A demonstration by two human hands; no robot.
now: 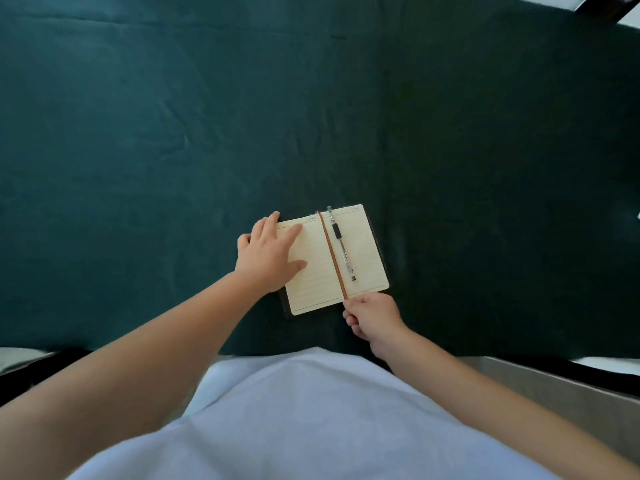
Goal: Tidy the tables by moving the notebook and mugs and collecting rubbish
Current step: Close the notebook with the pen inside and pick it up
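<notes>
An open notebook point(363, 261) with cream lined pages and a dark cover lies on the dark green tablecloth point(173, 150), near the table's front edge. A brown ribbon bookmark point(332, 254) runs down its spine. A clear pen point(341, 247) with a black grip rests on the right page beside the ribbon. My left hand point(266, 258) lies flat on the left page, fingers spread. My right hand point(372, 315) pinches the lower end of the ribbon just below the notebook. No mugs or rubbish are in view.
The green cloth covers the whole table. A dark object point(620, 5) with a pale surface shows past the far right corner. My white shirt point(311, 417) fills the bottom, with a grey ledge point(554, 382) at lower right.
</notes>
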